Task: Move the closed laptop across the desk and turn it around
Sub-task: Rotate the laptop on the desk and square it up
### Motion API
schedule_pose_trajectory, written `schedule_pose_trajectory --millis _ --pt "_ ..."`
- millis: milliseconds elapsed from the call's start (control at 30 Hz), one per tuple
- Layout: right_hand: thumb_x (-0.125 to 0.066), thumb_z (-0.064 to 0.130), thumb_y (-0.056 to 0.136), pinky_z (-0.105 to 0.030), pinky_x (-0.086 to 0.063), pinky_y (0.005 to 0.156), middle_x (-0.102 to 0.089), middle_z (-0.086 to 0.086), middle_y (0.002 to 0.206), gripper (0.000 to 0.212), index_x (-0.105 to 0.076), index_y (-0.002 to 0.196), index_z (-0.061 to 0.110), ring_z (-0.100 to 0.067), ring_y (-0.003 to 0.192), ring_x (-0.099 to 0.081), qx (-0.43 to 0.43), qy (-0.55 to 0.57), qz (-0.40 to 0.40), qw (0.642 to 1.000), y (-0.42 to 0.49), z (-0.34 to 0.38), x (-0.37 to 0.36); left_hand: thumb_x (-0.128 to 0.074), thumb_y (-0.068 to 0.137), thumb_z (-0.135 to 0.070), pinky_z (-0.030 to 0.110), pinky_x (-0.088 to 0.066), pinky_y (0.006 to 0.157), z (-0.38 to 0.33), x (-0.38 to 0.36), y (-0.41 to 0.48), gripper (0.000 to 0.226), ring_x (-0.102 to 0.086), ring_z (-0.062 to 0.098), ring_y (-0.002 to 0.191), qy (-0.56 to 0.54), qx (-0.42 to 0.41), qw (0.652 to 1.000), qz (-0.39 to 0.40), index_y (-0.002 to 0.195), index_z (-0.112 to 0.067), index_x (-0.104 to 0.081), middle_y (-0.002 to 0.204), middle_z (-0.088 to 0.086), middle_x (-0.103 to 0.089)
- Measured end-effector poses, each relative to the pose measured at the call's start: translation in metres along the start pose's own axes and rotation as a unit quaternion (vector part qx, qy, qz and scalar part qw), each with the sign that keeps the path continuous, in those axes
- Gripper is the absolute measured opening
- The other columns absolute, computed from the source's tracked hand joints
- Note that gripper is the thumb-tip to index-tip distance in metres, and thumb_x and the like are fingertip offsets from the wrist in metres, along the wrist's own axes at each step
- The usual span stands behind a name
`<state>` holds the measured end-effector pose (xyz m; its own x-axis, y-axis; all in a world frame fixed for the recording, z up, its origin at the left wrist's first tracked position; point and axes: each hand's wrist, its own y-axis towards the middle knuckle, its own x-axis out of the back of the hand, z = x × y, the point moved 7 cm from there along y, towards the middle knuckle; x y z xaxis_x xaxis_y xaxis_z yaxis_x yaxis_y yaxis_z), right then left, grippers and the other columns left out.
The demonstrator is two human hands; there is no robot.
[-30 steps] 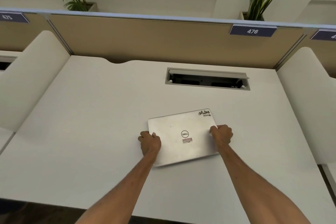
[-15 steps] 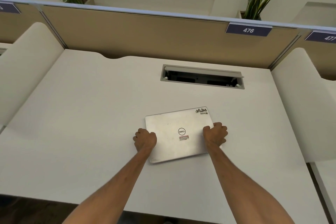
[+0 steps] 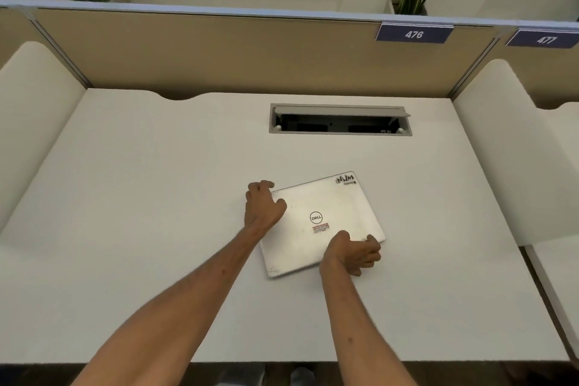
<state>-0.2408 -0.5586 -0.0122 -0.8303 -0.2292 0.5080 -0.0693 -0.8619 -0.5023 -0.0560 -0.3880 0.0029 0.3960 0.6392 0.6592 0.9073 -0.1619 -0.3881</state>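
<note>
A closed silver laptop (image 3: 332, 207) with a round logo and a sticker at its far right corner lies flat on the white desk (image 3: 156, 197), right of centre, skewed counter-clockwise. My left hand (image 3: 263, 204) grips its far left corner, fingers curled over the edge. At the near right corner, my right hand (image 3: 352, 252) holds the front edge, thumb on the lid and fingers wrapped around the rim. Both hands hide those corners.
An open cable box (image 3: 340, 120) is sunk into the desk behind the laptop. A tan partition (image 3: 219, 53) with number plates closes the back. White curved dividers (image 3: 34, 122) stand on the left and right (image 3: 507, 147). Potted plants sit behind the partition.
My left hand shifted from the laptop's left side up to its far left corner, my right hand from the right side down to the near right corner. The laptop has turned slightly counter-clockwise.
</note>
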Motion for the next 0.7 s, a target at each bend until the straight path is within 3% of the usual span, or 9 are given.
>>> schedule_pose_trajectory --millis 133,200,267,333,400,533,600,667,700 --pt "-0.055 0.006 0.093 -0.048 -0.041 0.104 -0.045 -0.016 0.151 0.05 -0.045 0.142 0.004 -0.038 0.14 -0.048 -0.111 0.045 -0.011 0.993 0.008 -0.022 0.007 -0.067 0.098 -0.02 0.038 -0.041 0.12 -0.031 -0.016 0.018 0.043 -0.049 0.028 0.146 0.019 -0.089 0.991 0.1 0.14 -0.016 -0.065 0.154 0.009 -0.049" --pt "-0.045 0.021 0.098 -0.048 -0.04 0.113 -0.044 -0.015 0.157 0.046 -0.046 0.142 0.005 -0.037 0.144 -0.048 -0.172 0.041 0.02 0.984 0.003 -0.033 0.004 -0.066 0.1 -0.022 0.037 -0.037 0.123 -0.044 -0.027 0.025 0.045 -0.045 0.028 0.15 0.061 -0.13 0.982 0.125 0.144 -0.014 -0.063 0.157 0.008 -0.049" --pt "-0.036 0.036 0.089 -0.047 -0.044 0.113 -0.052 -0.016 0.15 0.047 -0.051 0.127 0.012 -0.037 0.139 -0.054 -0.157 0.09 0.073 0.981 -0.012 -0.035 -0.002 -0.063 0.104 -0.027 0.039 -0.033 0.127 -0.057 -0.033 0.033 0.05 -0.04 0.029 0.154 0.086 -0.145 0.976 0.137 0.152 -0.014 -0.057 0.162 0.008 -0.046" --pt "-0.044 0.031 0.092 -0.035 -0.044 0.098 -0.054 -0.016 0.147 0.046 -0.051 0.13 0.007 -0.035 0.127 -0.059 -0.225 0.138 0.047 0.963 -0.03 -0.043 -0.003 -0.057 0.107 -0.032 0.044 -0.03 0.131 -0.066 -0.042 0.04 0.057 -0.035 0.031 0.159 0.115 -0.14 0.971 0.156 0.161 -0.015 -0.048 0.169 0.008 -0.039" --pt "-0.05 0.02 0.098 -0.035 -0.037 0.091 -0.046 -0.014 0.153 0.049 -0.045 0.142 0.001 -0.034 0.127 -0.057 -0.254 0.129 0.06 0.957 -0.04 -0.041 -0.013 -0.047 0.111 -0.037 0.048 -0.03 0.131 -0.069 -0.054 0.042 0.059 -0.033 0.035 0.16 0.183 -0.139 0.957 0.18 0.166 -0.017 -0.04 0.173 0.009 -0.034" --pt "-0.049 0.022 0.101 -0.039 -0.041 0.113 -0.042 -0.013 0.158 0.046 -0.045 0.142 0.002 -0.034 0.142 -0.05 -0.277 0.11 0.068 0.952 -0.039 -0.039 -0.02 -0.04 0.112 -0.035 0.049 -0.04 0.121 -0.06 -0.066 0.042 0.052 -0.042 0.039 0.149 0.279 -0.147 0.937 0.15 0.159 -0.014 -0.044 0.165 0.013 -0.038" --pt "-0.048 0.032 0.09 -0.041 -0.044 0.118 -0.051 -0.012 0.149 0.033 -0.056 0.117 0.016 -0.035 0.139 -0.054 -0.228 0.078 0.097 0.966 -0.033 -0.044 -0.014 -0.04 0.112 -0.034 0.05 -0.041 0.12 -0.061 -0.069 0.044 0.051 -0.042 0.04 0.147 0.27 -0.145 0.941 0.14 0.157 -0.012 -0.046 0.16 0.015 -0.042" --pt "-0.043 0.038 0.072 -0.048 -0.053 0.112 -0.059 -0.014 0.135 0.017 -0.045 0.084 0.026 -0.039 0.131 -0.061 -0.193 0.031 0.157 0.968 -0.032 -0.048 -0.016 -0.043 0.111 -0.036 0.05 -0.038 0.122 -0.063 -0.069 0.048 0.052 -0.04 0.038 0.149 0.24 -0.124 0.951 0.149 0.157 -0.011 -0.046 0.158 0.015 -0.043" --pt "-0.043 0.037 0.069 -0.05 -0.055 0.11 -0.061 -0.015 0.133 0.014 -0.042 0.079 0.026 -0.041 0.129 -0.063 -0.192 0.037 0.177 0.965 -0.032 -0.05 -0.019 -0.045 0.11 -0.037 0.05 -0.037 0.122 -0.063 -0.068 0.051 0.052 -0.039 0.037 0.15 0.227 -0.114 0.955 0.154 0.155 -0.011 -0.047 0.158 0.015 -0.043"
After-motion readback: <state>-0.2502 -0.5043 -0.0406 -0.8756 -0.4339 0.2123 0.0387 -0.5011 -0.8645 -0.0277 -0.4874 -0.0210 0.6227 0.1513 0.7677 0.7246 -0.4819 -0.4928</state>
